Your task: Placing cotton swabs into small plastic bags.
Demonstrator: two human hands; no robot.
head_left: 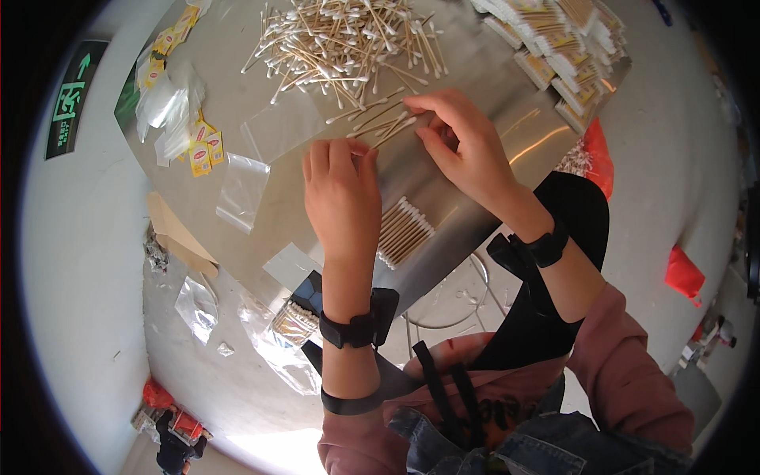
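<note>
Several loose cotton swabs [383,125] lie between my two hands on the metal table. My left hand [342,194] is closed, its fingertips at the near left ends of these swabs; its grip is partly hidden. At their right ends is my right hand [469,150], with thumb and forefinger apart around the tips. Just beyond rises a large heap of cotton swabs [348,47]. A neat row of cotton swabs [405,232] lies side by side on the table, right of my left wrist.
Clear plastic bags [242,192] and yellow cards [206,149] lie at the left of the metal table [483,91]. Stacked packs of swabs [558,59] fill the far right corner. Below the left edge sits an open bag of swabs [294,323]. Red bags [599,158] stand at the right.
</note>
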